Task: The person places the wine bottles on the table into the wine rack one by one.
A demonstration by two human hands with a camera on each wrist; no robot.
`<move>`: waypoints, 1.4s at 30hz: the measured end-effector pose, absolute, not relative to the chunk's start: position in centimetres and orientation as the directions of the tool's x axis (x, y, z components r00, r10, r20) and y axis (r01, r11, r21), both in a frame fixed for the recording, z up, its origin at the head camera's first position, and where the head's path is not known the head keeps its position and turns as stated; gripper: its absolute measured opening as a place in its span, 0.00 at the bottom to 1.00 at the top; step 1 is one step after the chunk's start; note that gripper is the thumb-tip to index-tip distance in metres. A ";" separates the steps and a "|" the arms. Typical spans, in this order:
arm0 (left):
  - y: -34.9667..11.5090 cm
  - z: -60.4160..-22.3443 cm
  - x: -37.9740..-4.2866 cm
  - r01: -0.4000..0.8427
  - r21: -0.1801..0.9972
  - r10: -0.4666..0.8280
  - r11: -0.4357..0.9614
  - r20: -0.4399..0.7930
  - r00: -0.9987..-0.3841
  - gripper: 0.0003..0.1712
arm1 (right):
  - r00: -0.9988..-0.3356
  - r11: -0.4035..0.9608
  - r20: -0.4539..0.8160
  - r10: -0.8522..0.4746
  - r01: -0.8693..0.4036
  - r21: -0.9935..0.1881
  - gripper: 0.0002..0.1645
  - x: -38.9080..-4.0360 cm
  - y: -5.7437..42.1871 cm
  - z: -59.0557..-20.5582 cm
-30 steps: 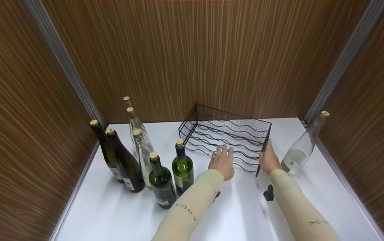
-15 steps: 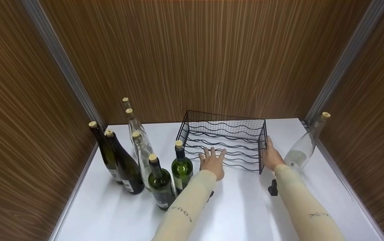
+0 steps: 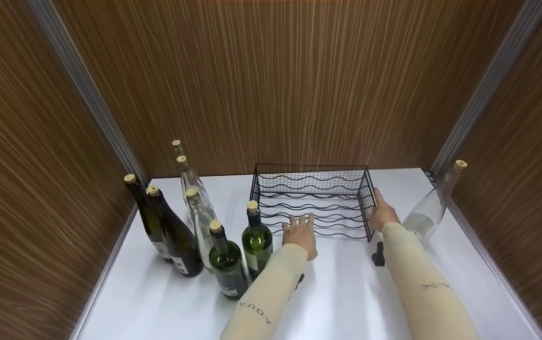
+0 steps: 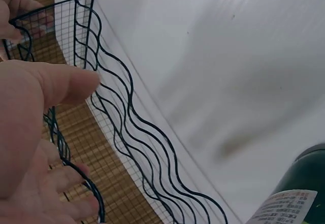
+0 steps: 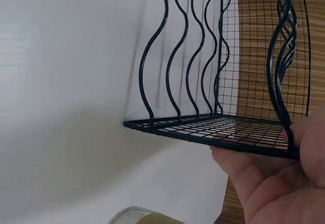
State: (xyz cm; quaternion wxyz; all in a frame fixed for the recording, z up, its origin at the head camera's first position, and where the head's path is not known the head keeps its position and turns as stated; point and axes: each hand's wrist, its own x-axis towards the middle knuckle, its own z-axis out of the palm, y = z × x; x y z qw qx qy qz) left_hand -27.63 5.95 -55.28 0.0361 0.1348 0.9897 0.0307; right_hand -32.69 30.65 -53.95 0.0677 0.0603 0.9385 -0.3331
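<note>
A black wire wine rack (image 3: 311, 165) with wavy rods and mesh sides sits on the white table against the back panel. At its right end, my right hand (image 3: 384, 216) grips the mesh side, fingers along the outside and thumb at the front corner, as the right wrist view (image 5: 277, 183) shows. My left hand (image 3: 300, 236) spreads over the rack's front wavy rods; in the left wrist view its fingers (image 4: 71, 178) lie by the upper rods, though contact is unclear. A green wine bottle (image 3: 257, 238) stands just left of this hand.
Left of the rack stand several corked bottles: another green one (image 3: 227, 259), dark ones (image 3: 179, 236) and clear ones (image 3: 201, 222). One clear bottle (image 3: 424, 212) stands at the right, close to my right forearm. Wood-patterned panels (image 3: 271, 85) enclose the back and sides.
The rack has turned from a slant to nearly parallel with the back panel, its left end coming forward. My left hand has shifted left; the right hand stays at the rack's right end.
</note>
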 end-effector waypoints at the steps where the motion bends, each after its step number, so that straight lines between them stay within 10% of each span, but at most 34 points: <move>1: 6.1 -55.2 -27.5 0.259 0.056 0.262 0.964 -0.072 -0.962 0.56 | -0.982 0.763 -0.176 0.075 0.170 -0.624 0.37 -32.8 30.6 -53.9; 42: 6.5 -54.7 -27.2 0.266 -0.164 0.256 0.950 -0.078 -0.963 0.59 | -0.979 0.729 -0.154 0.132 0.201 -0.655 0.33 -33.5 30.1 -54.4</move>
